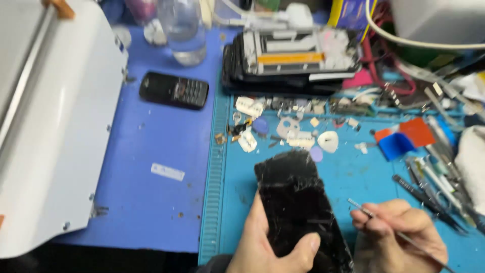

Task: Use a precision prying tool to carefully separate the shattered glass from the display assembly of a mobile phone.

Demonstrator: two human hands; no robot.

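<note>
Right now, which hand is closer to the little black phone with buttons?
Left. The left hand holds the cracked black screen, below and right of the button phone. The right hand with the thin tool is farther right.

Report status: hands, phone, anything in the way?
Left hand grips cracked phone. Right hand holds thin metal tool beside it. Nothing between them.

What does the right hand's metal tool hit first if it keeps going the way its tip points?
Probably the cracked black phone held in the left hand. The thin tool in the right hand points up-left toward the phone's right edge; the gap looks small, but depth is unclear.
</note>
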